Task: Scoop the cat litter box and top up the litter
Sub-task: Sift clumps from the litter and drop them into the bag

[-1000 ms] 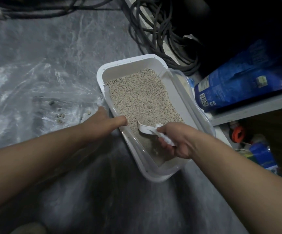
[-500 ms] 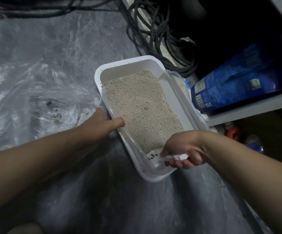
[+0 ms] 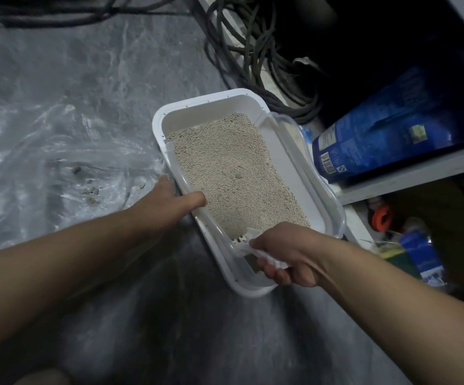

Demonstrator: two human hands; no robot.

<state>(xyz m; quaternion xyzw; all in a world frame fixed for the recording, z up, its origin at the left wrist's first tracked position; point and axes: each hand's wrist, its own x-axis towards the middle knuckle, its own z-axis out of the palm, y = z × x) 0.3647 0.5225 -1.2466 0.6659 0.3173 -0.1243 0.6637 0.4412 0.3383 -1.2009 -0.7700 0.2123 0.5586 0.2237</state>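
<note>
Home storage corner, coiled cables [image 3: 255, 59], shelf [image 3: 408, 173] (cluttered underneath)

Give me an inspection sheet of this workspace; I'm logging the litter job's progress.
Surface: grey floor, partly under clear plastic sheet holding a few clumps.
Job's things: white litter box with litter; white scoop at near end; blue bag on shelf.
Clutter: small items lower right, unclear.
Grippers: left hand grips box rim; right hand holds scoop.
Cables: dark coil behind box.
Surroundings: dark shelving.
</note>
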